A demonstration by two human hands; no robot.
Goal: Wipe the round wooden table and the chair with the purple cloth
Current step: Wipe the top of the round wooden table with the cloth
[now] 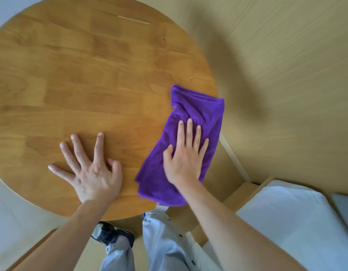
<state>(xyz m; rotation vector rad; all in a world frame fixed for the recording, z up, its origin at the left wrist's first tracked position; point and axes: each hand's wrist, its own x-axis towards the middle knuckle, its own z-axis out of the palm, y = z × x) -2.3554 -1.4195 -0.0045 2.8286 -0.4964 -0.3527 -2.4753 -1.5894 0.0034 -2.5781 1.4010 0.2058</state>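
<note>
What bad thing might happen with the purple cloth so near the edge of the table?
The cloth already hangs a little over the table rim at the right and near side, so a wipe further that way might drag it off onto the floor. The right hand only presses flat on it, so the cloth may bunch or slip out.

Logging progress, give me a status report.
Right hand flat on cloth at table edge. Left hand spread on bare wood. Nothing in the way.
</note>
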